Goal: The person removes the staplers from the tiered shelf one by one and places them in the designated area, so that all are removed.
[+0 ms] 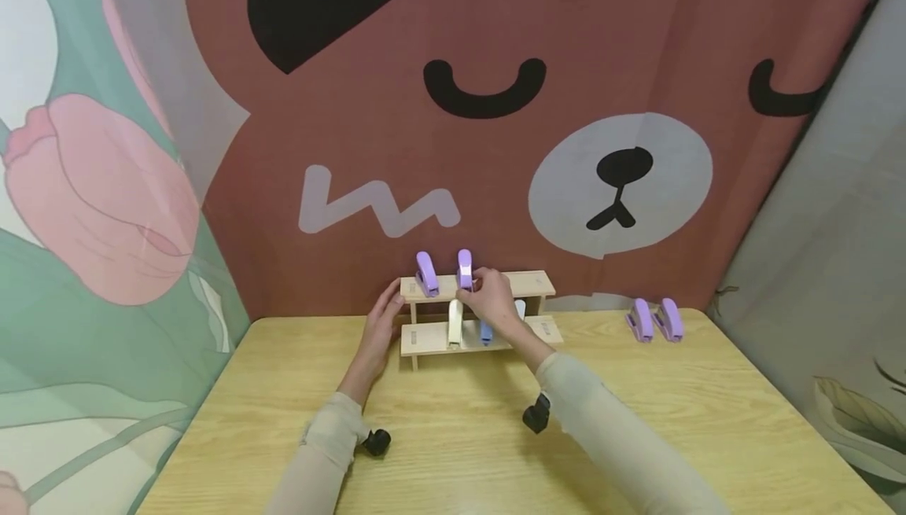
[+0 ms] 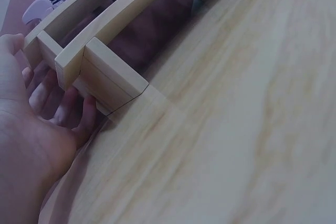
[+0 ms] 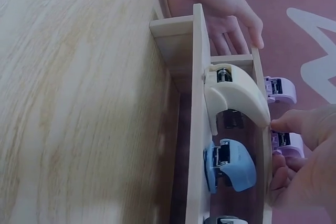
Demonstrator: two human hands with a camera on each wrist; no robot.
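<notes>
On the upper shelf [image 1: 529, 284] of a two-tier wooden stand [image 1: 427, 336], the right hand [image 1: 495, 299] pinches a purple stapler [image 1: 464, 262] between thumb and fingers; whether its base touches the board cannot be told. To that hand's left, a second purple stapler [image 1: 426, 274] stands on the same shelf. Below the right hand, on the lower shelf, are a cream stapler [image 1: 454, 322], slightly to its left, and a blue stapler [image 3: 239, 169]; a partly hidden white stapler [image 1: 521, 308] is just to its right. The left hand [image 1: 380, 326] rests against the stand's left end, fingers slightly apart and loosely bent. Well to the right hand's right, a third purple stapler [image 1: 640, 321] and a fourth purple stapler [image 1: 668, 320] stand side by side on the table [image 1: 439, 452].
</notes>
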